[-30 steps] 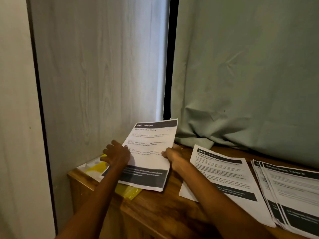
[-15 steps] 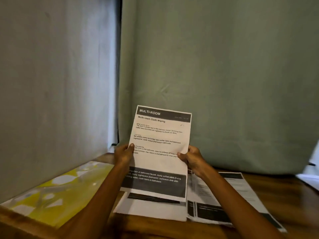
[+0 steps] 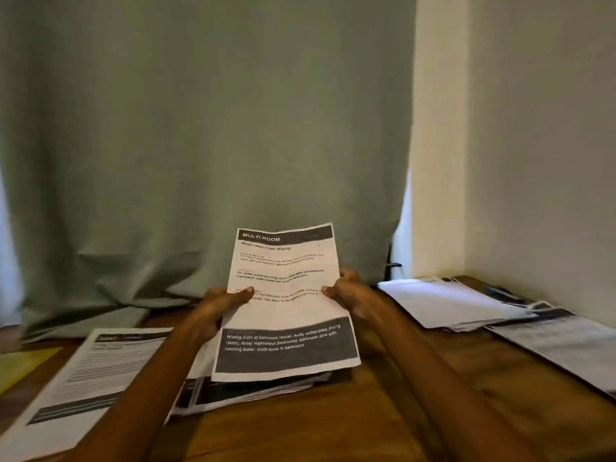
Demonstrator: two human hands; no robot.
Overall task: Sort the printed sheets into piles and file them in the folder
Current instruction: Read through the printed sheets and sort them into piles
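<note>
A: Head view, the only one we have. We see the white printed sheet headed MULTI-ROOM (image 3: 286, 301) held up, tilted, above the brown wooden surface (image 3: 383, 411).

B: Hands? We mark the left hand (image 3: 221, 306) pinching the sheet's left edge, thumb on the front of the page. The right hand (image 3: 350, 293) grips the right edge, fingers curled round it. Both clamped on that one sheet.

A: Agreed. Under its lower edge we see a fanned pile of printed sheets with dark bands (image 3: 253, 391) lying on the surface. The held sheet's bottom edge overlaps that pile in view; we cannot tell whether they touch.

B: At left, we log a single printed sheet with grey bars (image 3: 90, 371) flat on the surface, blurred. Beside it, at the far left edge, a yellow folder corner (image 3: 23, 365).

A: At right, a white stack of sheets (image 3: 446, 303), and nearer the right edge another blurred pile of printed sheets (image 3: 563, 345), partly overlapping it.

B: Behind everything we note a grey-green curtain (image 3: 200, 128), its hem bunched on the surface. Cream wall (image 3: 533, 128) at right.
</note>
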